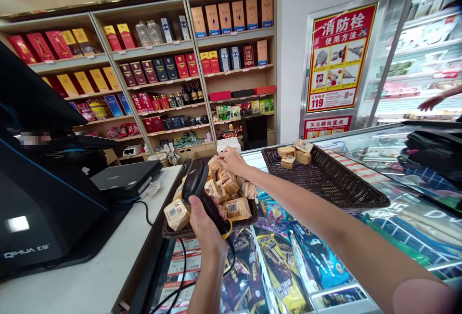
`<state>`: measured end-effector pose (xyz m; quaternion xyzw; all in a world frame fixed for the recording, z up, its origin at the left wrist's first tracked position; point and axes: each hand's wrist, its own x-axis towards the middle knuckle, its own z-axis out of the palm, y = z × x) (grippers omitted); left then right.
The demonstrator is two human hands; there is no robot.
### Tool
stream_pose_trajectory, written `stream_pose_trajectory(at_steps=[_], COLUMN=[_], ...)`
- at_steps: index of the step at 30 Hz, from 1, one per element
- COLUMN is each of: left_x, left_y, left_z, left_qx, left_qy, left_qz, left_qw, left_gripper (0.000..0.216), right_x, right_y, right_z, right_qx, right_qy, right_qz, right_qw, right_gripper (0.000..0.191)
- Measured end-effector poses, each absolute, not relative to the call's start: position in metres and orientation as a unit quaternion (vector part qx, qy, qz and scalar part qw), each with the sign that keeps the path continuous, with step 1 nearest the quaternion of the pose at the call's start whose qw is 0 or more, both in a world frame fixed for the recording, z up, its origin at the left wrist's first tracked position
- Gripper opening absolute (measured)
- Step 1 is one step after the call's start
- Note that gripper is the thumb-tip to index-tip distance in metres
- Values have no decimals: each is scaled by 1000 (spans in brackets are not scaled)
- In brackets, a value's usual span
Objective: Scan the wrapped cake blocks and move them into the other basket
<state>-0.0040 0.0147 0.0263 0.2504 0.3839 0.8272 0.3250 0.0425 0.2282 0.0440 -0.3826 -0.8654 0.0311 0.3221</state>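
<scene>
The left hand (208, 227) had its grip wrapped around the handle of a black scanner (196, 181), whose head stood over a heap of wrapped packets (228, 183); the right hand (233, 160) had a narrow grip, fingertips against one packet (214, 163) at the heap's far side, though I cannot tell whether it was firmly pinched; the heap filled the near basket (169, 232), beside the white worktop (72, 280), while a few more packets lay in the far basket (325, 179).

In my judgement, a packet was best lifted clear of its neighbours, its code turned squarely to the scanner and fingers off the bars; several codes lay face up together, so careful aim mattered; a light pinch suited the thin wrappers.

Barcodes showed on some wrappers, their small print illegible; the dark terminal (54, 198) read "QIHUA"; the wall poster (339, 58) read "消防栓使用方法" (fire hydrant instructions) and "119"; the sign (327, 126) below read "灭火器放置点" (extinguisher point).
</scene>
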Motion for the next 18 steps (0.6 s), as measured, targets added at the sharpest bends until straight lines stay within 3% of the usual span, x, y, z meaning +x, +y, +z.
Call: stream_pose_trajectory(at_steps=[4, 11, 14, 18], left_x=[-3, -6, -7, -4], left_y=[13, 17, 17, 16], left_z=[28, 26, 26, 26], left_qx=[262, 253, 253, 260], left_qy=[378, 393, 394, 401], left_qz=[829, 822, 818, 811], left_qw=[318, 324, 333, 338], left_gripper=[60, 62, 64, 66], right_x=[39, 31, 56, 120], right_y=[228, 244, 258, 280], right_z=[44, 46, 47, 36], right_qx=[-361, -446, -490, -602], right_qy=[-892, -865, -841, -767], right_qz=[-2, 53, 60, 71], right_qw=[272, 222, 222, 208], right_gripper=[33, 44, 50, 44])
